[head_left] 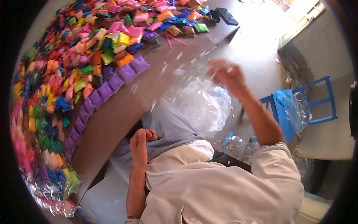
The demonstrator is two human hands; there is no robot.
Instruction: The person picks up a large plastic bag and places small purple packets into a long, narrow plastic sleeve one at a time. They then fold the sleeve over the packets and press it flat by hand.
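My left hand point(140, 143) is held over my lap near the table edge, its fingers curled in; whatever may be inside them is hidden. Smeared by motion, my right hand point(227, 76) is raised beyond the table's right edge, above a large clear plastic bag point(209, 106). A blurred, see-through patch lies just left of its fingers, and I cannot make out whether they grip it. A curved row of purple packets point(105, 89) lines the brown table point(108, 125). Behind this row spreads a big heap of small packets point(80, 48) in many colours.
Two dark phone-like objects, one of them a flat phone point(227, 16), lie at the table's far corner. Pink strips point(174, 39) lie nearby. To the right stands a blue chair point(278, 114) with plastic packaging point(298, 110) on it. More clear plastic point(234, 145) sits beside me.
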